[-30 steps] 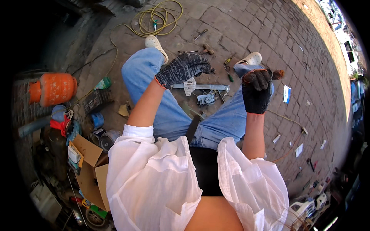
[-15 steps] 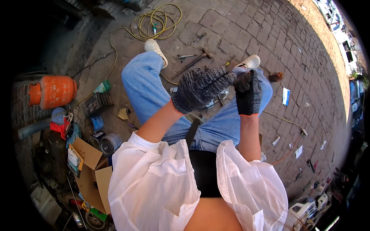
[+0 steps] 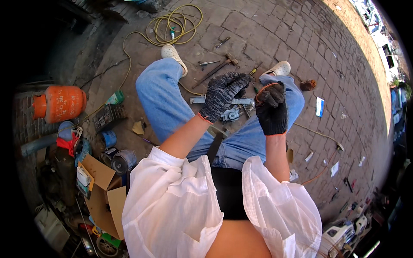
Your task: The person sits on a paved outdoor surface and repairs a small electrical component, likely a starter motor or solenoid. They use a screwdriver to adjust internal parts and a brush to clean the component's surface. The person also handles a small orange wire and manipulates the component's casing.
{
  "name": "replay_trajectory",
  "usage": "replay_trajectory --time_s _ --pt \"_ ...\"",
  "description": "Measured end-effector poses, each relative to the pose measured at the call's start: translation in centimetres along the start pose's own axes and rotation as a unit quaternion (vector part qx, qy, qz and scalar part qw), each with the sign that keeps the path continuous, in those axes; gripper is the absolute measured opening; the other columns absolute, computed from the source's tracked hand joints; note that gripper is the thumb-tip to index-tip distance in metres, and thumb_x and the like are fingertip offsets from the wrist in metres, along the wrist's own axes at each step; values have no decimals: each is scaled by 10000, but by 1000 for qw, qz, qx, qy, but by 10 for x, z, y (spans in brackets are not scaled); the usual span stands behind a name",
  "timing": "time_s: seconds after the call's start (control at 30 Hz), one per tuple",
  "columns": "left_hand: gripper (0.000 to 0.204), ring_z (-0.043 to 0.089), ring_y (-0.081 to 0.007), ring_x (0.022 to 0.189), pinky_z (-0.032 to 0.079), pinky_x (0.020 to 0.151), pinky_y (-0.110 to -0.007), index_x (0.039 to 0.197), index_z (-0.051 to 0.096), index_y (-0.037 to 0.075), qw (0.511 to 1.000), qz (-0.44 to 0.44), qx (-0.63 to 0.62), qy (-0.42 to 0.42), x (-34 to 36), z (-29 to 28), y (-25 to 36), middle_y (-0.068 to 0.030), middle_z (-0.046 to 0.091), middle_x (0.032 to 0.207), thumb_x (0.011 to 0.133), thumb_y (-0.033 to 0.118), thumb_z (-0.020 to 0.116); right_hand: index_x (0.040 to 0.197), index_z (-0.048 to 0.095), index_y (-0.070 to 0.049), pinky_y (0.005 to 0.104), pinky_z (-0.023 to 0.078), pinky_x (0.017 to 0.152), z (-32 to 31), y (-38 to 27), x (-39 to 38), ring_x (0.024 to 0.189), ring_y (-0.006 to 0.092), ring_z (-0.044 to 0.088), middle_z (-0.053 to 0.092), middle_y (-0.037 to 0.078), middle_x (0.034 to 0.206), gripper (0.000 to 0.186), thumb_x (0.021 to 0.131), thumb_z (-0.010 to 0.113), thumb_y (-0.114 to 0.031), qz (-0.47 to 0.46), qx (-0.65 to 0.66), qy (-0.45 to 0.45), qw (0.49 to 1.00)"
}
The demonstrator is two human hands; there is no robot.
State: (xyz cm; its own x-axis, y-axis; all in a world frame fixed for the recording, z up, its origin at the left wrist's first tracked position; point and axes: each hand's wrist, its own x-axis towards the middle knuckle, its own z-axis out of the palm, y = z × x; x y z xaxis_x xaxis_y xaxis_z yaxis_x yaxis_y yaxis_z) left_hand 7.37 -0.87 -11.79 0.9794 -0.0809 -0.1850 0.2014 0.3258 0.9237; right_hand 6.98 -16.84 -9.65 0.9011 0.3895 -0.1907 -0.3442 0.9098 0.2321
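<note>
Both hands wear dark knitted gloves with orange cuffs and are raised between my spread knees. My left hand [image 3: 224, 95] is closed in a pinch, its fingertips pointing right; what they hold, if anything, is too small to make out. Just right of it, my right hand [image 3: 272, 109] is curled closed around a thin orange-brown, wire-like strand [image 3: 263, 87] that bends above the fingers. A small gap separates the hands. Beneath them, partly hidden, lies a grey metal mechanism [image 3: 232, 113] with a round housing and a flat metal bar [image 3: 198, 99].
On the paving beyond lie a hammer [image 3: 231, 59], a screwdriver [image 3: 256, 68] and a coiled yellow hose [image 3: 189, 26]. To the left stand an orange gas cylinder [image 3: 64, 104], several cans [image 3: 123, 161] and an open cardboard box [image 3: 98, 172]. A rusty cylindrical piece [image 3: 308, 85] sits right of my knee.
My left hand has drawn back from the right hand, opening a gap between them and uncovering more of the metal mechanism. The orange-brown strand now shows at my right hand, which has shifted slightly downward.
</note>
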Motion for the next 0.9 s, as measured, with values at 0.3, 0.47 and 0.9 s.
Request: replay_trajectory --time_s 0.3,0.47,0.9 --pt "211 593 -227 724 460 656 -335 927 648 93 812 334 477 46 -19 15 -28 -76 622 827 719 129 640 970 538 -16 397 425 925 -20 9 7 881 217 582 600 110 920 193 910 445 -174 -236 -317 22 918" --pt "304 587 -184 737 465 689 -343 1004 623 135 705 414 572 62 -23 6 -40 -24 615 847 702 163 627 977 534 -19 397 424 920 -36 6 10 928 245 575 595 122 957 214 911 449 -204 -228 -344 38 910" --pt "464 583 -159 825 472 703 -273 1150 526 68 858 339 385 -32 -8 10 -29 -60 588 980 706 80 661 1105 496 11 386 423 895 -47 4 13 990 273 538 555 153 1095 324 907 433 -237 -91 -265 35 959"
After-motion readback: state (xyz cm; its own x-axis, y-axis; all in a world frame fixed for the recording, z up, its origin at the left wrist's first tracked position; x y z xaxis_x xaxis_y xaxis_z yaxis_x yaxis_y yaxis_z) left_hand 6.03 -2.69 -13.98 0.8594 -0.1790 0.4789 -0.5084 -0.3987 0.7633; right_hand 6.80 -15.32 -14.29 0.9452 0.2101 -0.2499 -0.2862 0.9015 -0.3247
